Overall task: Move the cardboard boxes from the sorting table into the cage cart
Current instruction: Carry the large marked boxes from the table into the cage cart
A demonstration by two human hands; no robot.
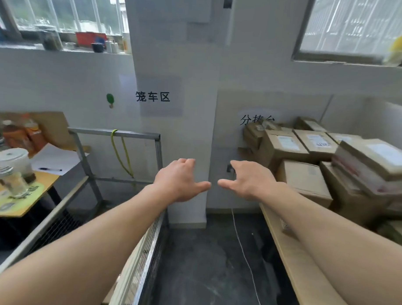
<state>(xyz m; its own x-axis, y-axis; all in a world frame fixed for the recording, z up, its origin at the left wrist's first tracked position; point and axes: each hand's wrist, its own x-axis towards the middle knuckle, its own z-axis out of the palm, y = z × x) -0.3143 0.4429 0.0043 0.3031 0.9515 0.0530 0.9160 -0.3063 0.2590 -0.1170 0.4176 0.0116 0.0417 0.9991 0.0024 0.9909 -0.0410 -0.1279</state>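
Several cardboard boxes point(304, 178) are piled on the sorting table point(290, 253) at the right, most with white labels on top. The metal cage cart point(118, 134) stands at the left, its mesh side running down toward me. My left hand point(179, 180) and my right hand point(244, 180) are stretched out side by side in the air between cart and table, palms down, fingers relaxed, thumbs nearly meeting. Neither hand holds or touches anything. The right hand hovers just left of the nearest box.
A white pillar point(174, 105) with paper signs stands straight ahead. A small yellow table point(27, 198) with cups, bottles and papers lies left of the cart. Dark floor point(209, 266) with a white cord runs between cart and sorting table.
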